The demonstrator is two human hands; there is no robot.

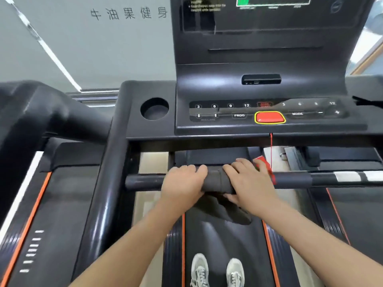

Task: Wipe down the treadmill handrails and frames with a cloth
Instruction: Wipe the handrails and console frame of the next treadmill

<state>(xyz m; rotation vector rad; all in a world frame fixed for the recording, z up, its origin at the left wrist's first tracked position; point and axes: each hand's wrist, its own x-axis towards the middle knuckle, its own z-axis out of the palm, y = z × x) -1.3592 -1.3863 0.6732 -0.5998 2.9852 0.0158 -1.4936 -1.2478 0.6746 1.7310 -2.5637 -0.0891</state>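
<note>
The red plastic safety clip (261, 162) on its thin red cord (271, 150) sits just past the fingers of the right hand (248, 180), touching them or very nearly. A slide that way could snag the cord and pull it loose. The loose end of the dark grey soft cloth (219, 180) hangs down below both hands, and it could slip off if the grip goes slack. The big red stop button (270, 117) is well above the right hand, so a high swipe could bump it. Both hands are curled over the long black round handrail bar (143, 181), with the cloth wrapped around it. The left hand (183, 183) grips the cloth's left end and the right hand grips its right end. A short bit of cloth shows between them.
</note>
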